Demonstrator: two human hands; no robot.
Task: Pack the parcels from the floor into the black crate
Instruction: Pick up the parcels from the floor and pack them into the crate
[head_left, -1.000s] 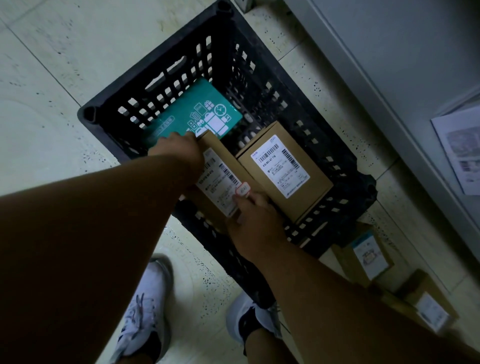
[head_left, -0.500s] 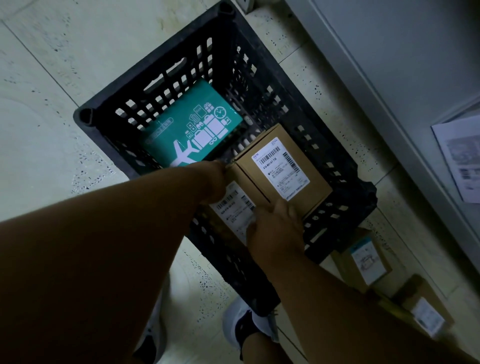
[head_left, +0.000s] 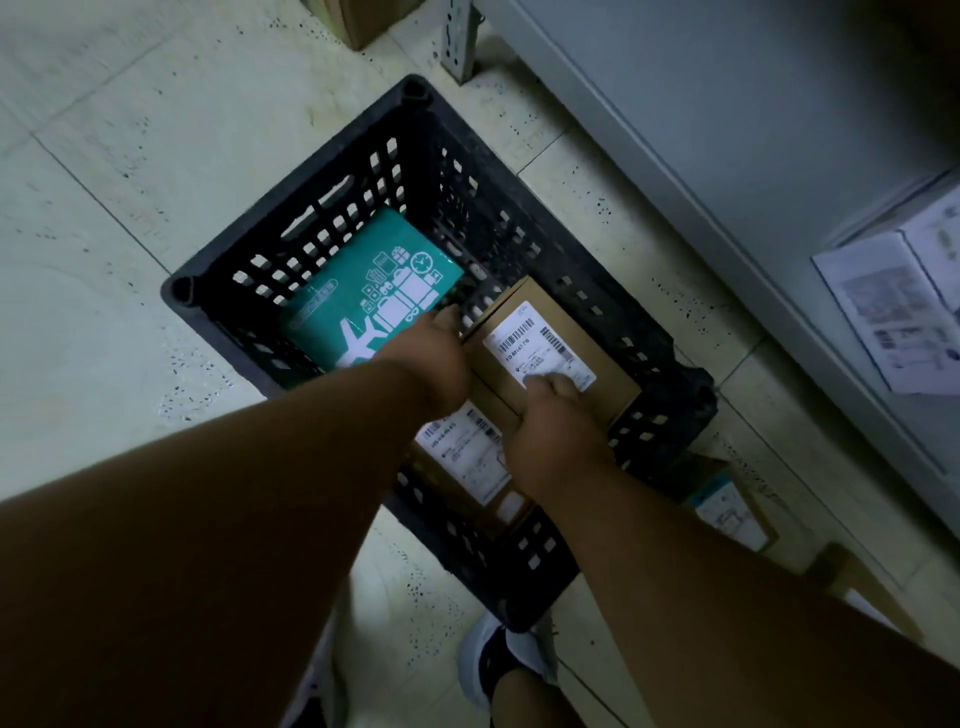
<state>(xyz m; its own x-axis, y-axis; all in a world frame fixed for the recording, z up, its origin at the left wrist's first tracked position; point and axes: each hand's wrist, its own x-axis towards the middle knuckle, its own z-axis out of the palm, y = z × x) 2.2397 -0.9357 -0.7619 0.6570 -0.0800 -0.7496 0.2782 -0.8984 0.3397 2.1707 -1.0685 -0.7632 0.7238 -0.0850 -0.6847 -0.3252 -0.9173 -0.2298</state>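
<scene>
At the bottom of the frame two shoes stand on the pale speckled floor (head_left: 104, 171), the right shoe (head_left: 498, 665) black and white, just short of the crate's near corner. Both bare forearms reach up from the lower edge and cover much of the crate's near half.

The black crate (head_left: 519, 218) sits mid-frame, slotted walls all round, its long axis running from upper left to lower right. Inside, nearest, a brown parcel (head_left: 467, 457) with a white barcode label lies flat, partly under the arms. The right hand (head_left: 550, 421) rests palm down across it, fingers (head_left: 556, 384) extended onto the label of a second brown parcel (head_left: 550, 332), which lies just beyond, touching the first, its long sides slanting the same way as the crate. The left hand (head_left: 431, 353) is at that parcel's left edge; its fingers curl down out of sight, so I cannot tell whether they grip anything.

Further in, at the crate's far left end, a teal mailer (head_left: 363, 306) printed with a white aeroplane and luggage lies flat.

Outside the crate at lower right, two more labelled brown boxes (head_left: 727, 504) wait on the floor. Beyond, a grey shelf unit (head_left: 727, 130) fills the upper right, with a white box (head_left: 893, 306) on it.
</scene>
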